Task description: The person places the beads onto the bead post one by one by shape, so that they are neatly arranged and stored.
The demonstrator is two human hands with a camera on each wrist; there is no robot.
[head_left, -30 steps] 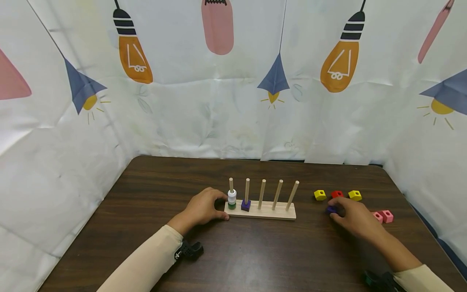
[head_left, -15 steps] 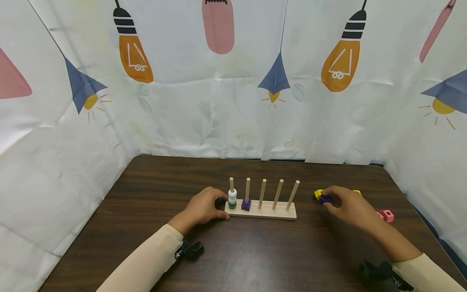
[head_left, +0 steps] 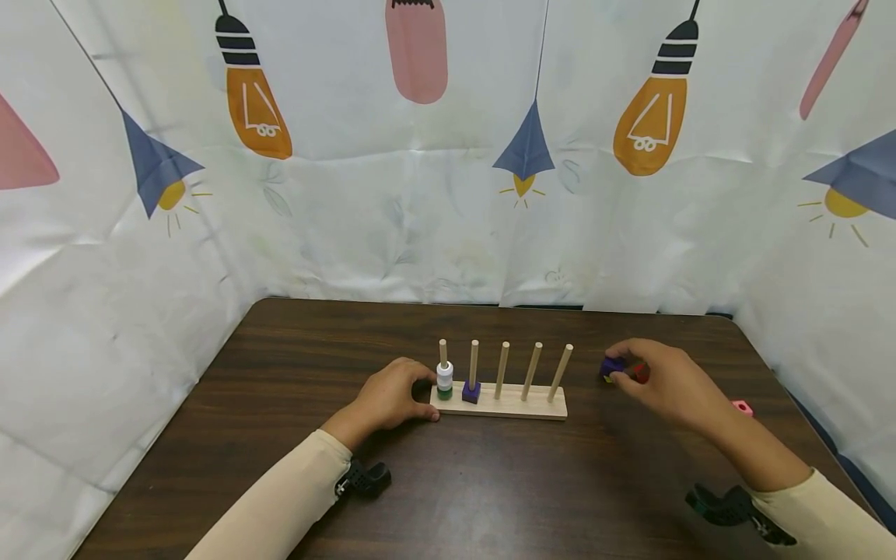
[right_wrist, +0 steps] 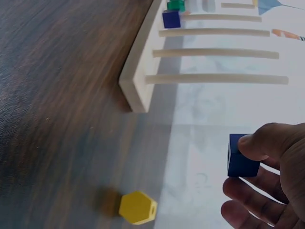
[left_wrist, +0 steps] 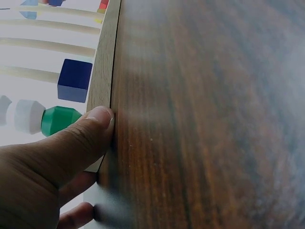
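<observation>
Here, the right hand [head_left: 668, 383] pinches a purple cube [right_wrist: 242, 165]; the left hand [head_left: 392, 395] grips the pegboard [head_left: 514, 407].

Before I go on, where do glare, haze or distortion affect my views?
Head view: soft glare on the near part of the wood-grain tabletop; left wrist view: white fabric overexposed, white beads almost fading into it, pegs looking bowed; right wrist view: washed-out fabric, a shadow beside the yellow hexagonal bead, the dark-blue cube contrasting clearly.

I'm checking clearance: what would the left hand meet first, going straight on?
The left hand holds the wooden rack; straight on, it would probably first meet the white beads on the nearest peg, though depth is unclear.
</observation>
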